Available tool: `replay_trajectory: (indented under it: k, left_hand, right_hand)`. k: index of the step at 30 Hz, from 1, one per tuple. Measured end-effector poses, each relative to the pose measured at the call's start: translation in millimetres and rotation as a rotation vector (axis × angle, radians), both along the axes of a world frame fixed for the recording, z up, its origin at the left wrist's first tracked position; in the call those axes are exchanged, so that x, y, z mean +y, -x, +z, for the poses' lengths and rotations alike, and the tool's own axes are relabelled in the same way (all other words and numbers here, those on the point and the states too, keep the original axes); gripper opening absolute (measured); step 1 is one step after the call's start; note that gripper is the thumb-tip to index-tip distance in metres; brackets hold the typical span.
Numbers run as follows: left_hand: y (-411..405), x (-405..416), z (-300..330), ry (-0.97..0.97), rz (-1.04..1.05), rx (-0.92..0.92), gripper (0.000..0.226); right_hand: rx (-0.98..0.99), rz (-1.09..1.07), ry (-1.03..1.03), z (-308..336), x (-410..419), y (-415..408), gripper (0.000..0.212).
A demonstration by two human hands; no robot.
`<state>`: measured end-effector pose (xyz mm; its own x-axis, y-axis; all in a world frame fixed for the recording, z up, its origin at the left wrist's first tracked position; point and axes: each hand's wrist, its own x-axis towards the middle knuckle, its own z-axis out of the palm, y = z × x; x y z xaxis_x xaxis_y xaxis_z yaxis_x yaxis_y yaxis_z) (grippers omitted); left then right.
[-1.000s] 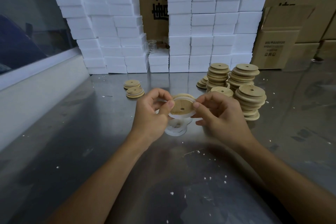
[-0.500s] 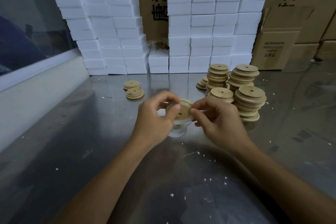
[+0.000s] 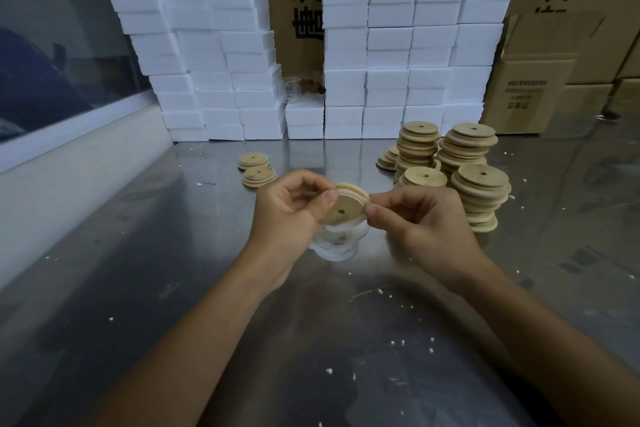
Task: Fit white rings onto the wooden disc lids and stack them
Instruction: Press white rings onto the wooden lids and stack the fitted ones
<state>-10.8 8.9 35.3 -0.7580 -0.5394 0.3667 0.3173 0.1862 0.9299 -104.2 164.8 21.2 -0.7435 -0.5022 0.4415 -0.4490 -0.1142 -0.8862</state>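
Observation:
A wooden disc lid [image 3: 344, 211] with a small centre hole is held tilted above the steel table, its flat face toward me. A white ring [image 3: 350, 191] sits around its edge between the two wooden layers. My left hand [image 3: 289, 215] pinches the lid's left rim with the thumb on its face. My right hand [image 3: 420, 222] pinches the right rim with its fingertips. Below the lid, a small heap of loose white rings [image 3: 337, 243] lies on the table, partly hidden by my hands.
Several stacks of wooden lids [image 3: 479, 191] stand at right behind my hands. Two short lid stacks [image 3: 258, 176] sit at centre left. White foam blocks [image 3: 398, 45] and cardboard boxes [image 3: 540, 87] line the back. White crumbs dot the steel table [image 3: 173, 253].
The lid has been turned from lying nearly flat to tilted up on edge. The white ring, loose around its face before, now sits in the rim. Both hands have kept their hold.

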Motion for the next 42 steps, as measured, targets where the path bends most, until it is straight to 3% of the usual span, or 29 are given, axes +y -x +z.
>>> replay_trajectory:
  k: [4,11,20,30,39,42]
  left_hand:
    - [-2.0,-1.3,0.1,-0.097,-0.049,-0.061,0.027]
    - [-3.2,-7.4,0.9,-0.091,-0.095,-0.109,0.029]
    - [-2.4,-7.0,1.8,-0.149,-0.089,-0.091,0.027]
    - [-2.6,-9.5,-3.4,-0.13,-0.163,-0.149,0.021]
    - [0.3,-9.2,-2.0,-0.287,-0.152,-0.068,0.028]
    - [1.9,-8.1,-3.2,-0.371,-0.173,-0.057,0.019]
  right_hand:
    - [0.048,0.02,-0.071,4.0,4.9,-0.2,0.012]
    - [0.293,0.003,-0.217,7.4,8.3,1.8,0.013]
    - [0.134,0.055,-0.152,6.5,7.6,1.6,0.009]
    - [0.26,0.101,-0.365,14.5,13.1,0.1,0.006]
    - [0.132,-0.003,-0.194,5.7,3.8,-6.9,0.004]
    - [0.096,-0.03,-0.145,3.8,1.2,-7.4,0.005]
